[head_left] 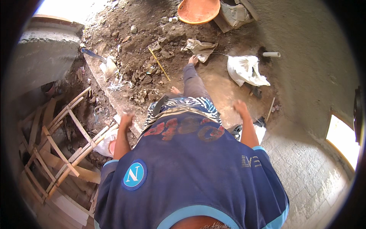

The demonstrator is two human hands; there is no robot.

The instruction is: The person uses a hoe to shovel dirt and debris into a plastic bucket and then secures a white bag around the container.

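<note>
At my left side hangs my left hand, its fingers loosely curled, with nothing visible in them. It is near the upper end of a wooden ladder made of thin poles. My right hand hangs apart from my body on the right, above the bare ground. Its fingers are smeared, and no held thing shows. Below that hand, beside my right forearm, a black and white bundle is partly hidden. Farther ahead lies a white sack. My bare front foot is on the dirt beside a crumpled beige sack.
Loose stones and rubble cover the ground ahead, with a yellow stick across them. A shovel lies at the left. An orange basin stands at the far end. A white pipe juts from the right wall.
</note>
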